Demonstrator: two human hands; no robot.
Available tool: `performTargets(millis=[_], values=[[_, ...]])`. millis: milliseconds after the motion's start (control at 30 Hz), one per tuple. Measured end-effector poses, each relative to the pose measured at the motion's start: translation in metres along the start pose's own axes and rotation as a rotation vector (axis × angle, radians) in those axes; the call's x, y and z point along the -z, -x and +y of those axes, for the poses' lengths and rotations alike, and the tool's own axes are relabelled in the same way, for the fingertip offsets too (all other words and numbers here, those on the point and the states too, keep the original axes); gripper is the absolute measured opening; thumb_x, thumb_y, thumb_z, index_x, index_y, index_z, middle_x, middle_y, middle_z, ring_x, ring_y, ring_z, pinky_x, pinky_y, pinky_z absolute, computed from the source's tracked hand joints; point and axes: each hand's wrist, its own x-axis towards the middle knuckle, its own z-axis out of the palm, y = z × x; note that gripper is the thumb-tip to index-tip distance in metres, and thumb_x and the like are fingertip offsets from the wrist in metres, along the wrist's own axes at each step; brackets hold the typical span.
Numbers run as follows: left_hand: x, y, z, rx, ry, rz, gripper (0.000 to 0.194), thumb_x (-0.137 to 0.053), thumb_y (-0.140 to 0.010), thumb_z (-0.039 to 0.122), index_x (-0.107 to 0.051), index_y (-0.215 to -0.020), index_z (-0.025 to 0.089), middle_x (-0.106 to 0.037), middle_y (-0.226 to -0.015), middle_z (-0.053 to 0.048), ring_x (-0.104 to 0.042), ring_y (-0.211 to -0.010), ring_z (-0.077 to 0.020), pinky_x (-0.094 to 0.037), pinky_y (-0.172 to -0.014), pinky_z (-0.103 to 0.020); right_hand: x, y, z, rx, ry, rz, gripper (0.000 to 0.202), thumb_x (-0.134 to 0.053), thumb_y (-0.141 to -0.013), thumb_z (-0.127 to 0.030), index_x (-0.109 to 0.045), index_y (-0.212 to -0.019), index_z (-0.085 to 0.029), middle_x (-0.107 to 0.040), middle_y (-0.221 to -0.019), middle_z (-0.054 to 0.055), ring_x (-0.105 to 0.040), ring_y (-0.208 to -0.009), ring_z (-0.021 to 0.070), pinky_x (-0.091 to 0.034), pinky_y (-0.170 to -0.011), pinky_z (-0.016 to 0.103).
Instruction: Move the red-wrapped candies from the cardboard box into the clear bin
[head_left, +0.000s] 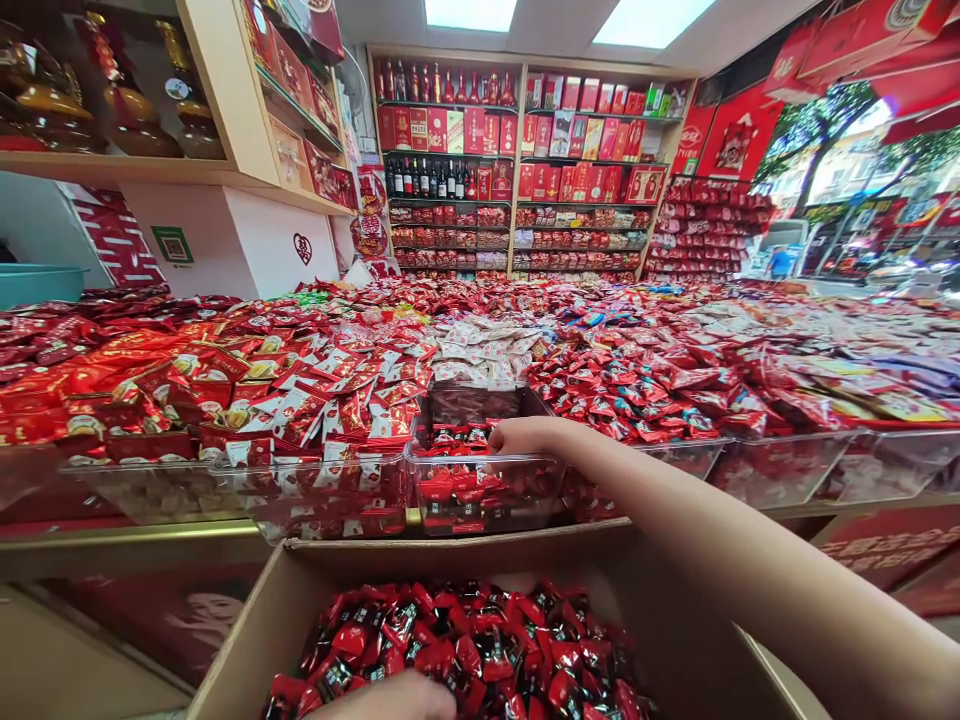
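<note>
A cardboard box (345, 552) stands open in front of me, holding many red and black wrapped candies (480, 640). My left hand (397, 697) is low inside it, over the candies at the near side; it is blurred and cut off by the frame, so its fingers do not show clearly. Beyond the box is a clear plastic bin (487, 465) with similar candies (457, 490) in its lower part. My right hand (521, 437) reaches into this bin near its front rim. Its fingers look curled in, and whatever they hold is hidden.
Neighbouring clear bins (315, 490) are heaped with red and white packets (337, 395). White packets (484, 345) lie behind the bin, more red candies (622, 390) to its right. A wooden cabinet (240, 90) overhangs at left; shelves (517, 170) of bottles and boxes line the back.
</note>
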Motion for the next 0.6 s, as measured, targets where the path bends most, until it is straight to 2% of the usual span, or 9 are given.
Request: performTargets(millis=[67,133,200,267,300,367,467,533,600], values=[[0.011,-0.002,0.006,-0.038,0.083,0.054,0.007,-0.051,-0.072,0.018,-0.046,-0.067,0.016,-0.039,-0.055,0.008,-0.036,-0.049,-0.0065,-0.029,-0.046,-0.019,0.004,0.005,-0.006,0.063,0.045,0.137,0.017,-0.058,-0.062,-0.031,-0.055,-0.065,-0.015,-0.058,-0.066,0.003,-0.053,-0.069,0.0157,-0.038,-0.062,0.025],[0.02,-0.003,0.014,-0.135,0.324,0.204,0.008,-0.045,-0.072,0.015,-0.04,-0.067,0.018,-0.034,-0.053,0.009,-0.03,-0.049,-0.0064,-0.025,-0.046,-0.019,0.003,0.019,-0.016,0.158,0.102,0.348,0.015,-0.053,-0.068,-0.03,-0.054,-0.071,-0.015,-0.057,-0.074,0.004,-0.05,-0.075,0.0149,-0.035,-0.066,0.025],[0.024,-0.003,0.02,-0.189,0.519,0.322,0.007,-0.042,-0.076,0.022,-0.038,-0.071,0.019,-0.037,-0.056,0.008,-0.034,-0.05,-0.0072,-0.027,-0.049,-0.019,-0.005,0.041,-0.028,0.319,0.16,0.581,0.017,-0.046,-0.074,-0.032,-0.053,-0.076,-0.016,-0.055,-0.074,0.003,-0.048,-0.071,0.0122,-0.033,-0.064,0.023],[0.026,-0.002,0.025,-0.214,0.591,0.361,0.009,-0.043,-0.077,0.027,-0.039,-0.073,0.02,-0.04,-0.059,0.006,-0.039,-0.053,-0.0082,-0.029,-0.051,-0.019,-0.025,0.066,-0.037,0.471,0.167,0.684,0.021,-0.041,-0.077,-0.034,-0.053,-0.076,-0.016,-0.055,-0.068,0.001,-0.046,-0.062,0.0091,-0.033,-0.058,0.021],[0.025,-0.002,0.026,-0.231,0.587,0.366,0.01,-0.044,-0.077,0.028,-0.039,-0.073,0.02,-0.041,-0.059,0.006,-0.039,-0.053,-0.0084,-0.029,-0.051,-0.019,-0.038,0.077,-0.038,0.499,0.143,0.658,0.023,-0.041,-0.078,-0.035,-0.053,-0.075,-0.017,-0.055,-0.065,0.0,-0.046,-0.059,0.0083,-0.032,-0.055,0.02],[0.023,-0.001,0.029,-0.275,0.545,0.367,0.011,-0.045,-0.077,0.028,-0.04,-0.073,0.019,-0.04,-0.059,0.006,-0.038,-0.054,-0.0084,-0.029,-0.052,-0.02,-0.068,0.091,-0.036,0.465,0.084,0.528,0.024,-0.046,-0.074,-0.039,-0.056,-0.078,-0.017,-0.057,-0.068,0.001,-0.047,-0.059,0.009,-0.033,-0.053,0.02],[0.018,-0.001,0.033,-0.32,0.488,0.374,0.011,-0.043,-0.078,0.028,-0.04,-0.073,0.018,-0.04,-0.061,0.006,-0.035,-0.056,-0.0084,-0.03,-0.053,-0.02,-0.109,0.09,-0.021,0.387,-0.047,0.344,0.031,-0.052,-0.068,-0.043,-0.058,-0.084,-0.017,-0.059,-0.072,0.003,-0.049,-0.061,0.0108,-0.034,-0.053,0.02],[0.015,-0.002,0.034,-0.319,0.475,0.401,0.012,-0.043,-0.079,0.028,-0.039,-0.072,0.018,-0.038,-0.06,0.007,-0.035,-0.056,-0.0079,-0.029,-0.052,-0.019,-0.126,0.08,-0.01,0.339,-0.183,0.3,0.029,-0.051,-0.07,-0.041,-0.059,-0.082,-0.017,-0.059,-0.069,0.001,-0.049,-0.059,0.0101,-0.035,-0.052,0.02],[0.012,-0.003,0.034,-0.312,0.525,0.383,0.012,-0.043,-0.079,0.029,-0.039,-0.075,0.019,-0.04,-0.062,0.007,-0.039,-0.056,-0.0072,-0.031,-0.053,-0.019,-0.136,0.07,0.0,0.294,-0.324,0.329,0.026,-0.051,-0.07,-0.039,-0.059,-0.078,-0.016,-0.058,-0.067,0.001,-0.048,-0.059,0.0097,-0.035,-0.054,0.02]])
